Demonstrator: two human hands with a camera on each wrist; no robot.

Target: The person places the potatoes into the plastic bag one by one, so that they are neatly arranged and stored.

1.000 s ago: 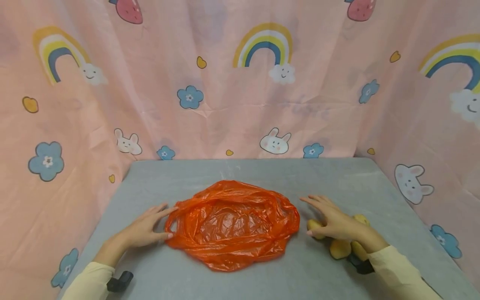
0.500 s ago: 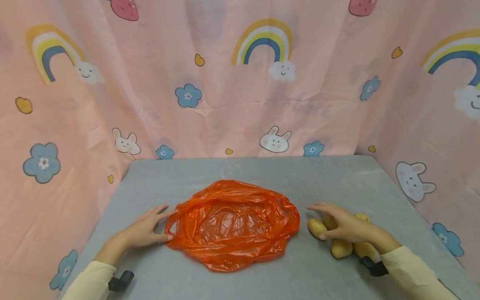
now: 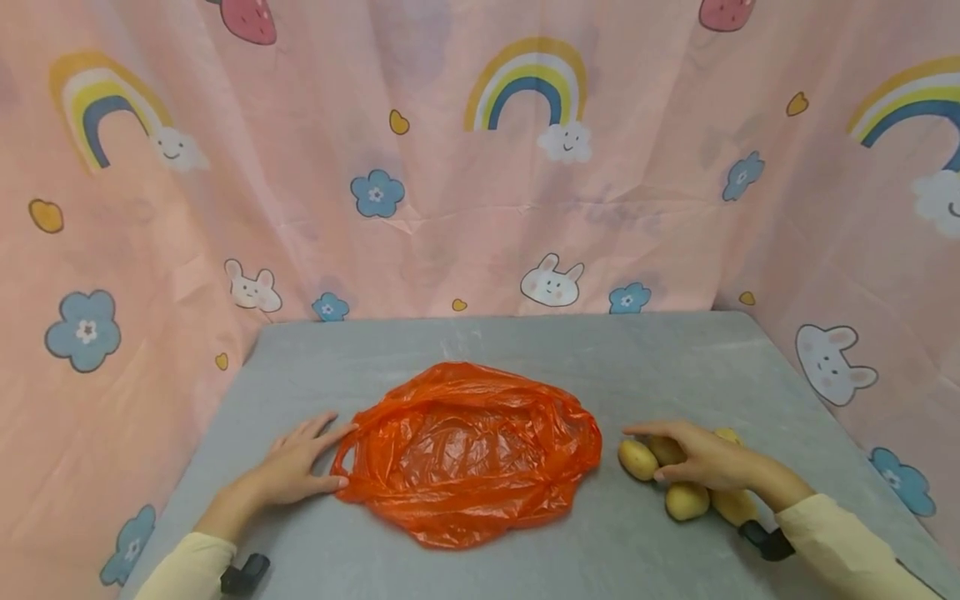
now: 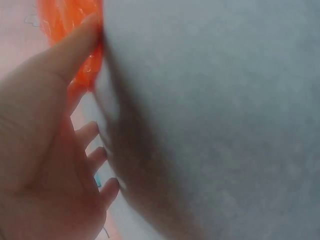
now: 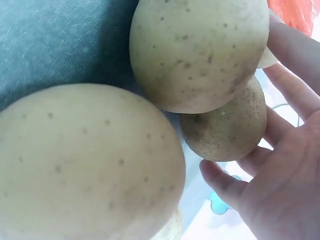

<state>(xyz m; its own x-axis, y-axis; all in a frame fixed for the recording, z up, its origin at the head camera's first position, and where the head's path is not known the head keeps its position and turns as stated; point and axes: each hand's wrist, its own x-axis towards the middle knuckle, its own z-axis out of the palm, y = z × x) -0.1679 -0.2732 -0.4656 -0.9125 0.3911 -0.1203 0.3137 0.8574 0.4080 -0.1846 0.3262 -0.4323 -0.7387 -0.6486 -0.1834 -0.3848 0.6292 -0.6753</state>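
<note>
Head view: on the dull grey table (image 3: pixel 562 337), a crumpled, translucent orange-red plastic bag (image 3: pixel 468 454), mouth upward, long axis left to right, between both hands. At its left end the left hand (image 3: pixel 292 471), thumb and forefinger well apart, tips at the edge. Off its right end, apart from it, a cluster of rounded yellow-brown potatoes (image 3: pixel 687 501). Over these the right hand (image 3: pixel 705 458), clearly the nearer one, with the bag off to its left. Foremost, an oval yellow potato (image 3: pixel 637 460), just ahead of the thumb tip, long axis slanting from far left to near right. Left wrist view: thumb over orange plastic, other fingers loosely spread, around nothing. Right wrist view: large pale speckled potato (image 5: pixel 90 165) nearest the lens, second speckled potato (image 5: pixel 200 55) above, darker brown potato (image 5: pixel 227 125) beside the fingers; fingers spaced apart, no clamp visible, contact impossible to tell.
</note>
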